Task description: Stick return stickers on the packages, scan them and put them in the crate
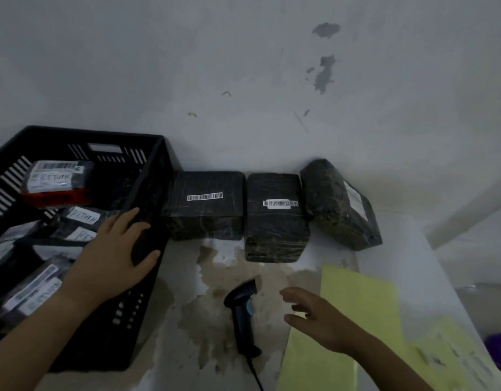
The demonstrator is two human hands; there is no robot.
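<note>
Here, left hand [113,249] is resting straight-fingered on the crate [97,134] rim; right hand [322,320] is hovering slack beside the scanner [242,314].

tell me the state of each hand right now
left hand: open, resting on the crate rim
right hand: open, holding nothing

Single head view, close, facing forward-down over table [407,249] toward wall [243,66].

Bare left grip [116,249]: forearm in from lower left, palm down, fingers straight and spread. Bare right grip [314,317]: forearm from lower right, fingers loosely extended.
</note>
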